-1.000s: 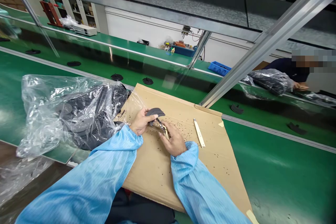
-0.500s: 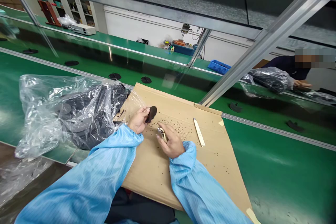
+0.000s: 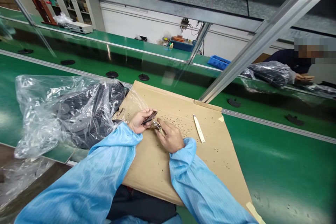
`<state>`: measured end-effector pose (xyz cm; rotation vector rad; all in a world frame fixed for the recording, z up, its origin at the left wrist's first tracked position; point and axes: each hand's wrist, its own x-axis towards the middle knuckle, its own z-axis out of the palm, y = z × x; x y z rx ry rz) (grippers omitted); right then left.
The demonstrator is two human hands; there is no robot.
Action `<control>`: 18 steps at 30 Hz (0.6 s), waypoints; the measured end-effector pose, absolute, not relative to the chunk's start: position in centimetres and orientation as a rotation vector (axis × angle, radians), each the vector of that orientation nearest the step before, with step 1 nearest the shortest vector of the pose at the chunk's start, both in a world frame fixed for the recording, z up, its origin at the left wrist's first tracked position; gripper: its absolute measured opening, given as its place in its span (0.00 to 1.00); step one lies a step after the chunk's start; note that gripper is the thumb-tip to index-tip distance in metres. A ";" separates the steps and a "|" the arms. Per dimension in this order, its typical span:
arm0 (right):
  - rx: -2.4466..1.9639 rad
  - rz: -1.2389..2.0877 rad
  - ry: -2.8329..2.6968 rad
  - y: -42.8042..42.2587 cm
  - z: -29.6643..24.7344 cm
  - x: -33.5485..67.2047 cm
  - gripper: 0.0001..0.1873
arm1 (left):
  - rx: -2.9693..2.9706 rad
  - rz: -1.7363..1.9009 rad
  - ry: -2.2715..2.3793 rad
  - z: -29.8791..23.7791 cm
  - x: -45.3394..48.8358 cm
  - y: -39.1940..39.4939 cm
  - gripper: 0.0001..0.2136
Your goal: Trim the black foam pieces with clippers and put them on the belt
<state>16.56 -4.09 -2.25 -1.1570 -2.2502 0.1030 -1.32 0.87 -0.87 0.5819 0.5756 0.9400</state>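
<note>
My left hand (image 3: 138,120) pinches a thin black disc-like part (image 3: 150,117), now seen nearly edge-on. My right hand (image 3: 170,136) is closed around small nippers (image 3: 159,127) with pale handles and a metal head. Their jaws point at the near edge of the black part; whether they touch it I cannot tell. Below both hands lies a cardboard sheet (image 3: 147,168), sprinkled with small black bits. A white-handled knife (image 3: 198,128) rests on it to the right of my hands.
A clear plastic bag (image 3: 39,112) of black parts lies at the left. Behind the cardboard, several black parts sit along a green strip (image 3: 168,85). A slanted metal post (image 3: 236,45) rises at the right. Beyond it, a person (image 3: 286,61) is beside another bag (image 3: 274,73).
The black part has been turned from showing its face to nearly edge-on. The nippers' head has come up close to it. The view has shifted slightly.
</note>
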 end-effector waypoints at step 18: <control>-1.261 0.155 -2.361 -4.4 -1.5 16.6 0.22 | 0.630 0.902 0.639 -1.1 -1.1 0.8 0.08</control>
